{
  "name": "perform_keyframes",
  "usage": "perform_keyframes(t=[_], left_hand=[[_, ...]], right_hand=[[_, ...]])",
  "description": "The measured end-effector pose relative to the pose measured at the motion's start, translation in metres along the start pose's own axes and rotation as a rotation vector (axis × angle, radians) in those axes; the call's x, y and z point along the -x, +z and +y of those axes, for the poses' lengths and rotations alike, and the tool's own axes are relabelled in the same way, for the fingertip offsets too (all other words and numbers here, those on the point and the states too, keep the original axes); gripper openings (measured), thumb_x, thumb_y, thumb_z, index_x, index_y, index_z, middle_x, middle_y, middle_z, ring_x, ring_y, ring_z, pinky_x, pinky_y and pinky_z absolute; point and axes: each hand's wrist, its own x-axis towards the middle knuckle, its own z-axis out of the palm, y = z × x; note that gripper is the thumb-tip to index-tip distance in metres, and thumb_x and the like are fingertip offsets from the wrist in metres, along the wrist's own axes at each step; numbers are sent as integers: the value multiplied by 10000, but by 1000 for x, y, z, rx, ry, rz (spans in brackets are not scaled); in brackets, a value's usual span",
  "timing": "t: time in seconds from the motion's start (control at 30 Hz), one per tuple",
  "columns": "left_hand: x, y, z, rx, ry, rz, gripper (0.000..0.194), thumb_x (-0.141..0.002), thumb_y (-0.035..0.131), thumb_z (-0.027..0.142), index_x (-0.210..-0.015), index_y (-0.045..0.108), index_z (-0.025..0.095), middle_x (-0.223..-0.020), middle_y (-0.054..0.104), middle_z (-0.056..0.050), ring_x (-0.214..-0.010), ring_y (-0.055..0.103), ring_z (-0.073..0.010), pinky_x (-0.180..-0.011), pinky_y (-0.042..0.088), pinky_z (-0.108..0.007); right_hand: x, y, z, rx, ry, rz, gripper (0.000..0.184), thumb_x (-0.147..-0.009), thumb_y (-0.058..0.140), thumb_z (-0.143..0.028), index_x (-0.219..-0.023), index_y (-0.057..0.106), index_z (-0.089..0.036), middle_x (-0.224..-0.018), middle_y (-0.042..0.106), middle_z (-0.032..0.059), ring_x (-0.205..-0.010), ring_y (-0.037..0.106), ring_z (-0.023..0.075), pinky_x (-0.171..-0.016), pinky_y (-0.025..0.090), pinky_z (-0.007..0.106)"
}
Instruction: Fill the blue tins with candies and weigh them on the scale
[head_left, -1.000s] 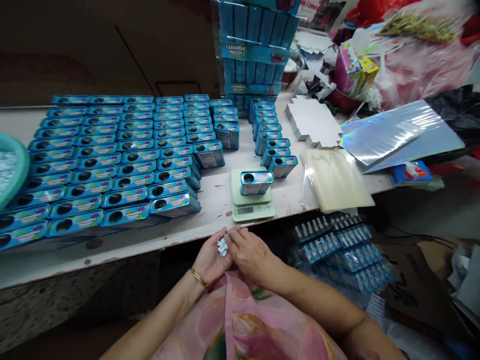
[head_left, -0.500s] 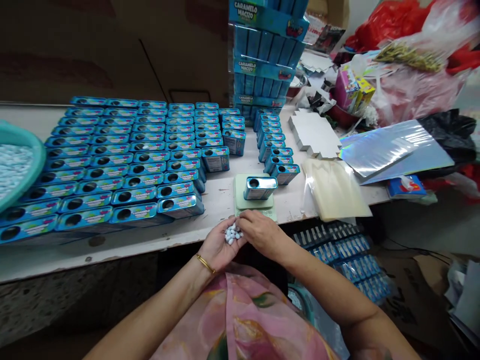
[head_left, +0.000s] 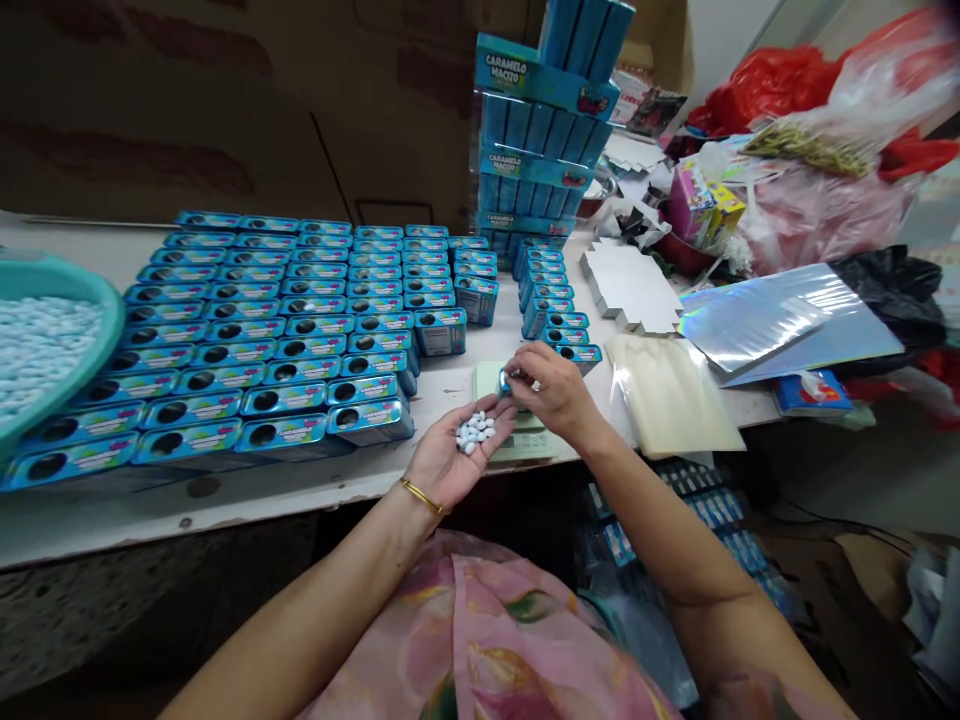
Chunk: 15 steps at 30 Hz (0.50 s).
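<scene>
My left hand (head_left: pixel 444 462) lies palm up and cupped in front of the table edge, holding a small heap of pale blue and white candies (head_left: pixel 475 432). Over a blue tin (head_left: pixel 504 381), my right hand (head_left: pixel 556 392) pinches its fingers together, and a whitish candy shows between them. That tin stands on a pale green scale (head_left: pixel 529 444) and is mostly covered by the right hand. Rows of blue tins (head_left: pixel 304 345) with dark round openings fill the table on the left. A shorter column of tins (head_left: pixel 545 290) stands beyond the scale.
A teal basin (head_left: pixel 112 310) of candies sits at the far left. Stacked display boxes (head_left: pixel 525 150) rise at the back. To the right lie white cardboard pieces (head_left: pixel 630 285), clear plastic sheets (head_left: pixel 671 395), shiny film (head_left: pixel 795 315) and piled bags (head_left: pixel 825 210).
My right hand has left the left palm and moved up and forward to the tin on the scale. The left palm has opened out, showing the candies more fully. The view has shifted slightly.
</scene>
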Motion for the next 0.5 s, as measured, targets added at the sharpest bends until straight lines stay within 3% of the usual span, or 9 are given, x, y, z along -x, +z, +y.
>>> perform_keyframes(t=[0.23,0.4,0.5], left_hand=[[5,-21,0,1,12,108,211,-755,424,65,-893,582,39,-933,621,-206,-964,563,-277,-722,529,-351],[8,-35,1,3,7,111,205,-757,432,69,-902,573,32,-959,613,-208,-985,549,-279,-744,520,-347],[14,-44,-4,-10,-61,91,204,-763,435,79,-905,576,38,-966,616,-198,-965,563,-265,-754,513,-347]], right_hand=[[0,-2,11,117,-36,-121,160,-808,431,-160,-843,587,-168,-859,562,50,-820,527,139,-741,429,256],[8,-17,7,39,-1,8,202,-836,394,-163,-901,585,-177,-918,581,52,-886,535,139,-801,431,275],[30,-15,-11,24,31,52,208,-845,388,-175,-940,571,-191,-928,580,52,-916,524,147,-822,428,295]])
